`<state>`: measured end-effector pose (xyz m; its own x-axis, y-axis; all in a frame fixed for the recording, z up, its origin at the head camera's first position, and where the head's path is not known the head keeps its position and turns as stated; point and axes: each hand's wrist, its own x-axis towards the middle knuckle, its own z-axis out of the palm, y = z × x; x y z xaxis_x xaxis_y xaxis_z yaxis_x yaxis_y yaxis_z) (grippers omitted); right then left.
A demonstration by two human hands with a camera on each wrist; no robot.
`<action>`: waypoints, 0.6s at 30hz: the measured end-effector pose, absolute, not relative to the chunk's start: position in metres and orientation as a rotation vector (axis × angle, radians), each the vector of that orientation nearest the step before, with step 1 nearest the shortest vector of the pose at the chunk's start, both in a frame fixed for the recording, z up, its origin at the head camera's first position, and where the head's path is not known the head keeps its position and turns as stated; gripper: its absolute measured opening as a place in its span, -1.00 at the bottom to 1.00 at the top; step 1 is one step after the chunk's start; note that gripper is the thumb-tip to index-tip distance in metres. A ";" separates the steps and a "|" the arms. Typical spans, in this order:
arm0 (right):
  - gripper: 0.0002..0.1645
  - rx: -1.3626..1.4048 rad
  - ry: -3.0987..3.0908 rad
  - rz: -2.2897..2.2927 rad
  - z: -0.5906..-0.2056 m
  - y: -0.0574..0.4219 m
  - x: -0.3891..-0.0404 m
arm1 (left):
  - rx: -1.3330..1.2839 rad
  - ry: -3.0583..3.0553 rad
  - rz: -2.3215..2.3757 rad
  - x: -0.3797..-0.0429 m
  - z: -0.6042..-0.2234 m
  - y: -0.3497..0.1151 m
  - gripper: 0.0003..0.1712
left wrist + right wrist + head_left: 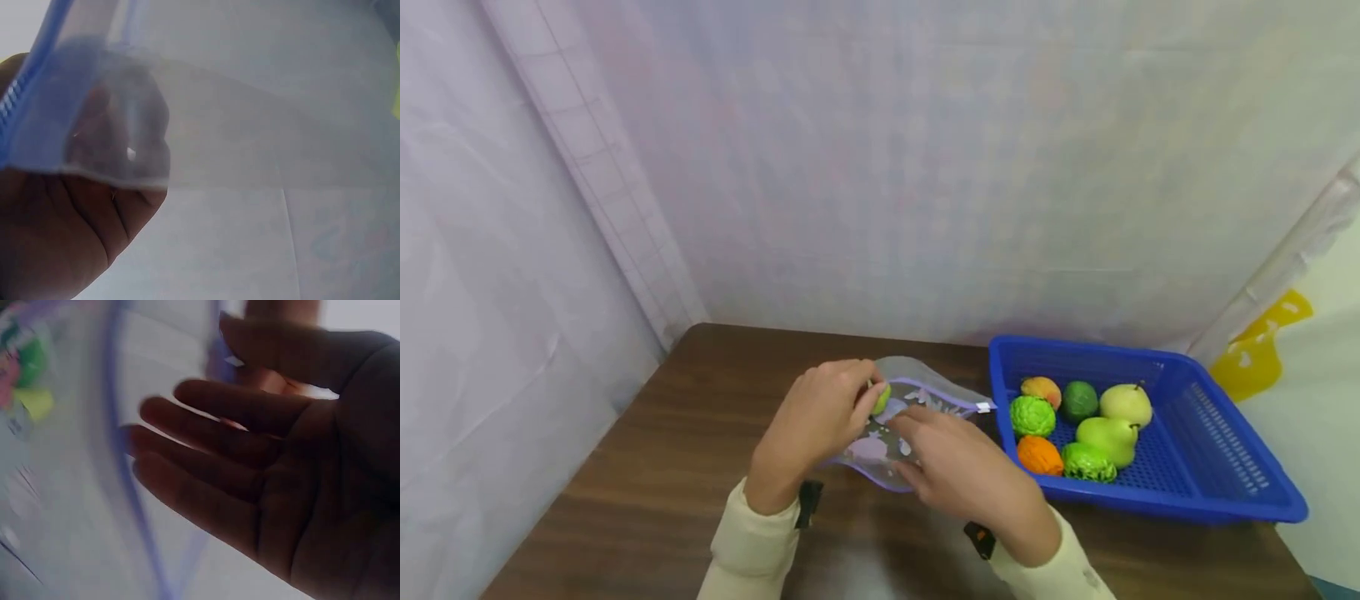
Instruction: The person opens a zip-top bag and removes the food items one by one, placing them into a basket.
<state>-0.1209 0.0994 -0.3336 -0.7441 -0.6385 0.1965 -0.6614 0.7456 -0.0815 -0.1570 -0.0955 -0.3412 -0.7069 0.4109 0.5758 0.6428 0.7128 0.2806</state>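
A clear zip bag (868, 450) with purple zip edges and pale printed shapes is spread on the brown table. My left hand (820, 417) grips its left side, the fingers curled behind the plastic in the left wrist view. Beside the left thumb shows a small yellow-green thing (882, 400); whether it is loose or printed I cannot tell. Over the bag's right part reaches my right hand (966, 467). In the right wrist view its fingers (206, 465) are fairly straight and apart from the thumb, close to the blurred zip edge, and nothing shows held in them.
A blue plastic basket (1213, 500) stands at the right, near the bag. It holds several fruit and vegetable pieces, among them a green pear (1107, 439) and an orange piece (1040, 455). White sheeting (962, 167) hangs behind the table (670, 467).
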 end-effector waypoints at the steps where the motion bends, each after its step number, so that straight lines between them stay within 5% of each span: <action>1: -0.53 1.040 -2.783 0.188 -0.339 0.094 -0.126 | -0.805 -2.435 -0.653 -0.157 -0.341 -0.095 -0.90; 8: -0.35 0.943 -2.742 0.251 -0.381 0.069 -0.157 | -0.823 -2.445 -0.682 -0.154 -0.343 -0.094 -0.89; 18: -0.34 0.783 -2.791 0.094 -0.410 0.049 -0.190 | -0.842 -2.392 -0.667 -0.155 -0.345 -0.094 -0.91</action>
<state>-0.1897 0.0490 -0.4100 -0.8274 -0.5042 0.2474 -0.5198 0.8543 0.0029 -0.1550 -0.0937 -0.3446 -0.6752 0.4210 0.6057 0.6736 0.6865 0.2737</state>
